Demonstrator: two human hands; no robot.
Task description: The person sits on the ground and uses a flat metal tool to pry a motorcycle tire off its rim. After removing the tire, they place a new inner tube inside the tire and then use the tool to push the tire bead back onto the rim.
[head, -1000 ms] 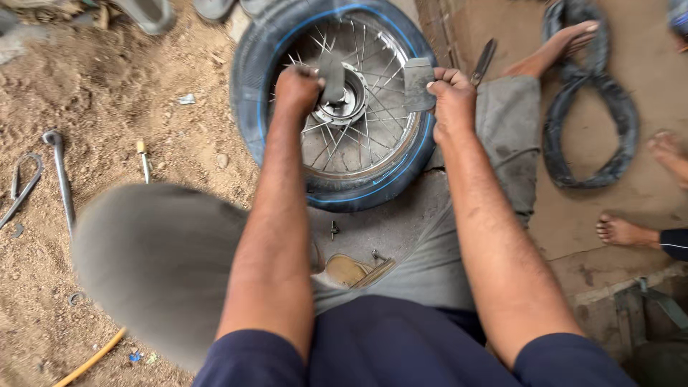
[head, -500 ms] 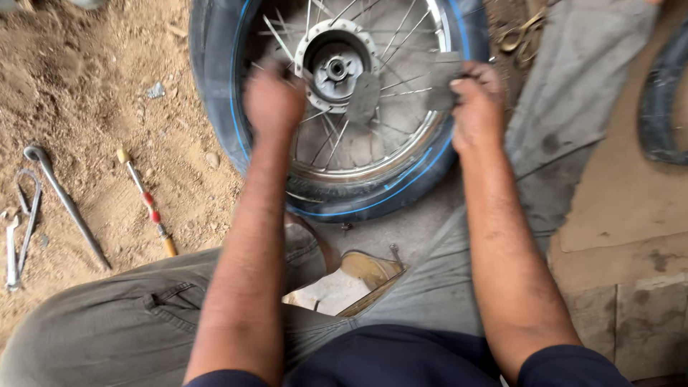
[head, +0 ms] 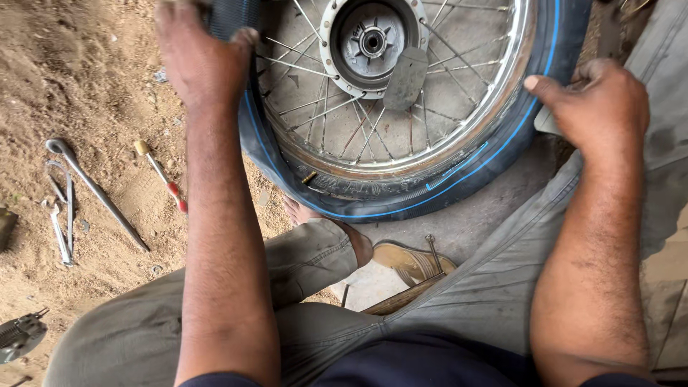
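Spoked wheel [head: 401, 107] lies flat on the ground in the upper centre of the frame, its chrome rim [head: 459, 147] inside a black tyre [head: 459, 183] with a thin blue stripe. Hub [head: 373, 39] sits near the top edge, a flat grey metal piece [head: 405, 77] resting on the spokes just below it.

Left hand [head: 197, 61], upper left: grip clamped over the tyre's left side, fingers curled on the rubber. Right hand [head: 598, 104], upper right: grip pressed on the tyre's outer right edge, thumb extended toward the stripe; whether the fingers close around anything cannot be told.

Lower frame: grey-trousered legs and a sandal [head: 412, 261] just below the tyre.

Left side, on sandy ground [head: 86, 86]: a long metal lever [head: 97, 193], a red-handled screwdriver [head: 161, 175] and wrenches [head: 63, 222], all well apart from the wheel.
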